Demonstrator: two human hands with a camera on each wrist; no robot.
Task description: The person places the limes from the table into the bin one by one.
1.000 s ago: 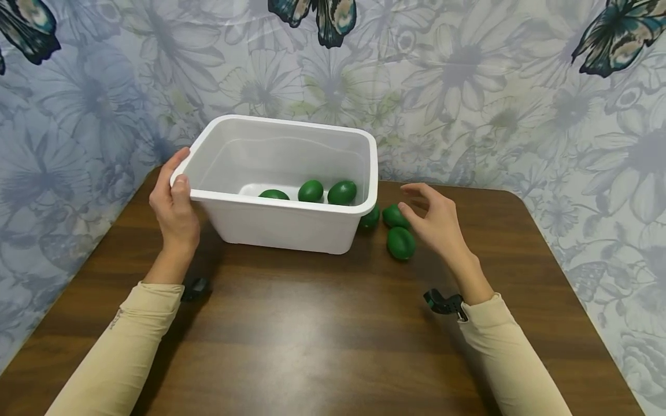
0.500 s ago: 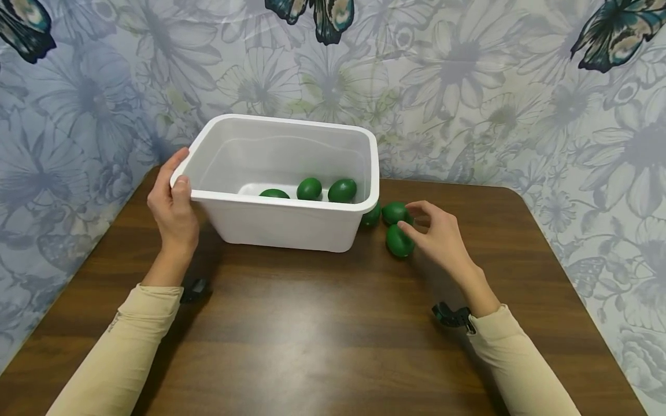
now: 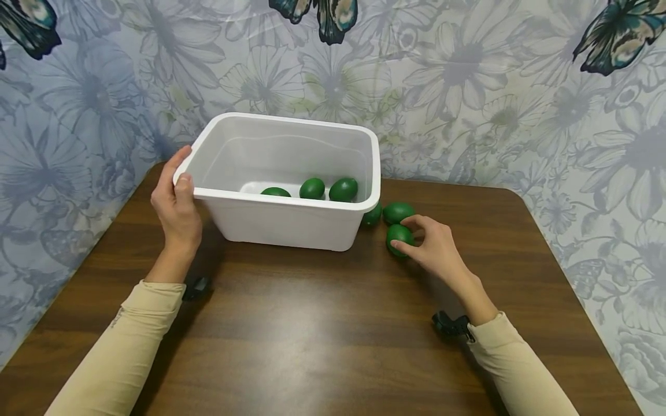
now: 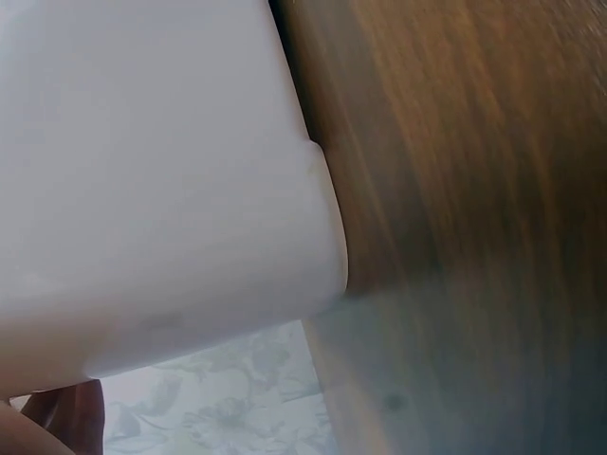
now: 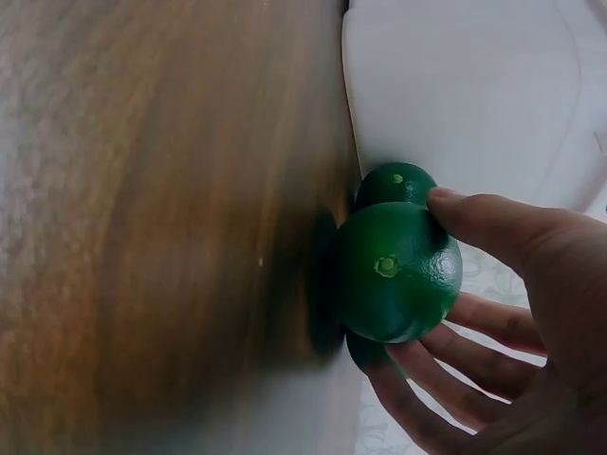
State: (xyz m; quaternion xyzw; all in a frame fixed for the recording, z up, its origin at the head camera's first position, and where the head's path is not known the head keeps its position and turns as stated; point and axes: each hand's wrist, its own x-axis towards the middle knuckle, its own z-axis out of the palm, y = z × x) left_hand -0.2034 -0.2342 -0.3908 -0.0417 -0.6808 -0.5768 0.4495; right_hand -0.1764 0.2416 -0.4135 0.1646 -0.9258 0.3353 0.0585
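Observation:
My left hand [image 3: 177, 214] grips the left end of a white plastic tub [image 3: 281, 224], its thumb at the rim. Three green limes [image 3: 312, 188] show on the tub floor, the leftmost partly hidden by the front wall. Right of the tub, my right hand [image 3: 442, 251] holds a lime [image 3: 398, 236] between thumb and fingers, low over the table. In the right wrist view the thumb lies on one side of this lime [image 5: 394, 275] and the fingers on the other. Just behind it sits another lime [image 3: 398, 212]; one more [image 3: 372, 215] is half hidden by the tub's corner.
A brown wooden table [image 3: 312, 323] carries everything. Behind it hangs a pale flowered cloth [image 3: 468, 104] with butterflies, close to the tub's back. The tub's outer wall [image 4: 161, 171] fills much of the left wrist view.
My right hand has come down toward the front lime, and its thumb and fingers now close about it. The left hand and tub stay in place.

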